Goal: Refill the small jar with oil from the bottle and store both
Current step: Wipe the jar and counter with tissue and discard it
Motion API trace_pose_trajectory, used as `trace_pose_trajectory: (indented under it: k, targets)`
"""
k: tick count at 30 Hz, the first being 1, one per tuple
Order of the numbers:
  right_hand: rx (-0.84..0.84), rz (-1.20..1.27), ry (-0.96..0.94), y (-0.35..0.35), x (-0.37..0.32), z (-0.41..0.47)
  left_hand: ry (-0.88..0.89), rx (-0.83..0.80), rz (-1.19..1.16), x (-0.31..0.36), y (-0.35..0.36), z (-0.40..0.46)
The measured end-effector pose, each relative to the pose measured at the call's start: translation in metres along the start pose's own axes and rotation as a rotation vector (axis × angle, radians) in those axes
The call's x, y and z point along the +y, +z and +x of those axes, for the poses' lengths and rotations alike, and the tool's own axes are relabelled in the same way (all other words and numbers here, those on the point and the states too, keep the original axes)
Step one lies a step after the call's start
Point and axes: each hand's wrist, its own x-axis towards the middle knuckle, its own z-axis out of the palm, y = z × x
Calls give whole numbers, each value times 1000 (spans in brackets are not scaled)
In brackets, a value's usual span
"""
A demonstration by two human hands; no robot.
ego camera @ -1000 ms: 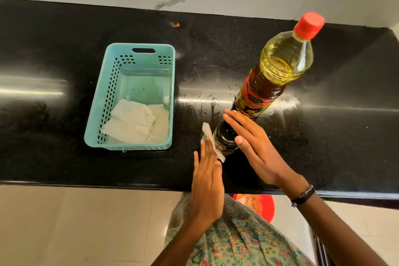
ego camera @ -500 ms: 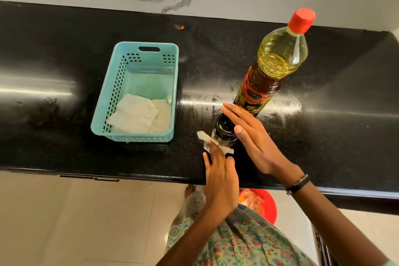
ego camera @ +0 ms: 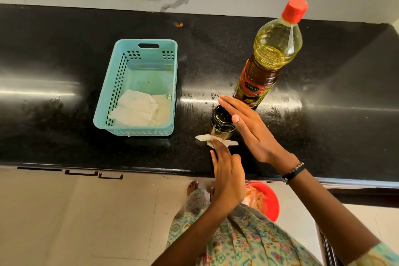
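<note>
Beside the oil bottle (ego camera: 269, 58) on the black bench (ego camera: 64, 93), the flat, released right hand (ego camera: 250, 129) steadies the small jar (ego camera: 221, 123) while the left hand (ego camera: 226, 175), grip unclenched, presses a tissue scrap (ego camera: 203, 138) at the jar's base.

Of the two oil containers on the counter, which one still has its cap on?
The tall oil bottle: its red cap is in place. The small dark jar near the right hand stands open at the top.

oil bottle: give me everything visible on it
The oil bottle is clear plastic with a red screw cap, closed. Yellow oil shows in its ribbed upper part; a red and dark label wraps the lower body. It stands upright on the black counter, just behind the small jar. Neither hand grips it; the right hand lies before its base.
</note>
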Motion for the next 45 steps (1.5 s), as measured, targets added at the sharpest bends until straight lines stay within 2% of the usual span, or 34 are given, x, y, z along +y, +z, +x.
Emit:
trace_pose_trajectory:
  k: [4,6,11,16,23,29,37,42,45]
  targets:
    - [-3,1,6,0,0,0,15,90,-216,4,-7,-5]
    - [2,1,2,0,0,0,85,140,-292,9,-15,-5]
    - [1,-5,-8,0,1,0,226,200,-345,24,-45,17]
    - [-5,-85,1,1,2,-1,294,93,-174,34,-65,39]
    - [-13,-153,17,2,-4,-3,321,193,-63,10,-39,-10]
    - [-15,-115,15,1,-2,-1,387,337,10,26,-52,20]
    - [-8,-104,21,3,-2,-1,302,175,223,59,-92,63]
    - [9,-117,9,3,-2,-1,465,352,488,73,-90,63]
    - [8,-147,0,4,-2,-1,456,215,483,68,-92,64]
